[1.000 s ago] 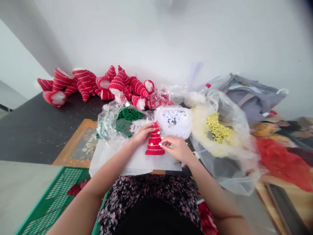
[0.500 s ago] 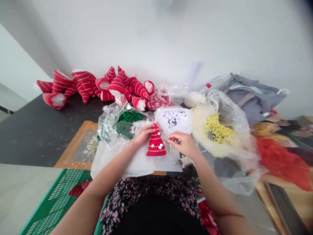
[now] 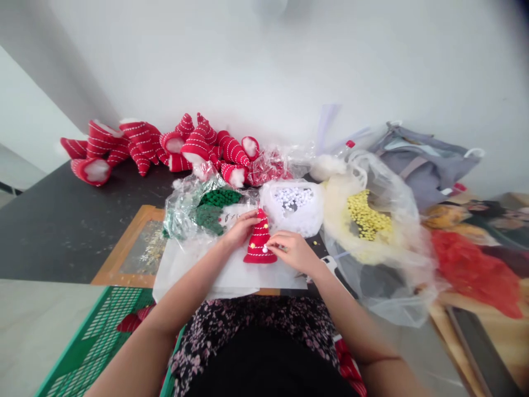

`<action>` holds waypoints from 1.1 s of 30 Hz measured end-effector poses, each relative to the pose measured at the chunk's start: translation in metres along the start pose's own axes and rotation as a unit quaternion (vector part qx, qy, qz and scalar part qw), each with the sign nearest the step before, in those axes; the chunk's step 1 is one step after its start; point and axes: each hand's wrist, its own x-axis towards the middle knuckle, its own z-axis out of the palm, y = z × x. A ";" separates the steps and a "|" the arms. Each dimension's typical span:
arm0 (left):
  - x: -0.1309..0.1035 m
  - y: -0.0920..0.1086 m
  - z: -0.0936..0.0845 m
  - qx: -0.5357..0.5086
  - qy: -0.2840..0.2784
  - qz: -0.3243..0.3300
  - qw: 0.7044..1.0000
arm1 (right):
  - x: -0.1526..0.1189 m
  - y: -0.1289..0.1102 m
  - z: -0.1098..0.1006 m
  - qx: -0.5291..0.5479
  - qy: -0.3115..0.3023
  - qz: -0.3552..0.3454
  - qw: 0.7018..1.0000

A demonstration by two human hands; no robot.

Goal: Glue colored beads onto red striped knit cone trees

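A red knitted cone (image 3: 257,242) with white stitched stripes and a few yellow and white pom-poms lies on white paper (image 3: 185,270). My left hand (image 3: 241,227) is closed on the cone near its tip. My right hand (image 3: 291,251) is pinched, its fingertips against the cone's lower right side beside a white pom-pom (image 3: 265,249). Whatever those fingertips hold is too small to make out. Just beyond are white pom-poms (image 3: 294,197) in a white bag and green pom-poms (image 3: 220,197) in clear plastic. Yellow pom-poms (image 3: 367,216) fill a bag to the right.
Several red striped stuffed cones (image 3: 142,140) are piled along the wall. A tape-edged sheet (image 3: 119,259) lies left of the paper, with a green basket (image 3: 88,342) below the table edge. To the right are a grey bag (image 3: 425,165) and red plastic (image 3: 475,270).
My right hand has moved left from beside the cone to its lower right side, fingertips now touching it. My left hand keeps its hold, and the cone has shifted slightly left.
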 end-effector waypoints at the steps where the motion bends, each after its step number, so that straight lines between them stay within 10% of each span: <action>1: 0.000 0.000 0.000 0.000 0.002 0.001 1.000 | 0.000 0.000 0.002 -0.003 0.006 -0.012 1.000; 16: 0.003 -0.003 -0.004 0.008 0.000 0.018 1.000 | 0.005 -0.013 0.000 -0.013 -0.017 -0.024 0.999; 24: 0.003 -0.003 -0.004 -0.004 0.008 0.006 1.000 | 0.017 -0.003 -0.035 0.116 0.167 0.080 0.976; 30: 0.004 -0.003 -0.004 -0.011 0.000 0.000 1.000 | 0.008 0.029 -0.065 -0.082 -0.075 0.101 0.989; 33: 0.004 -0.004 -0.005 -0.012 -0.002 0.001 1.000 | 0.031 0.034 -0.062 -0.138 -0.032 0.108 0.984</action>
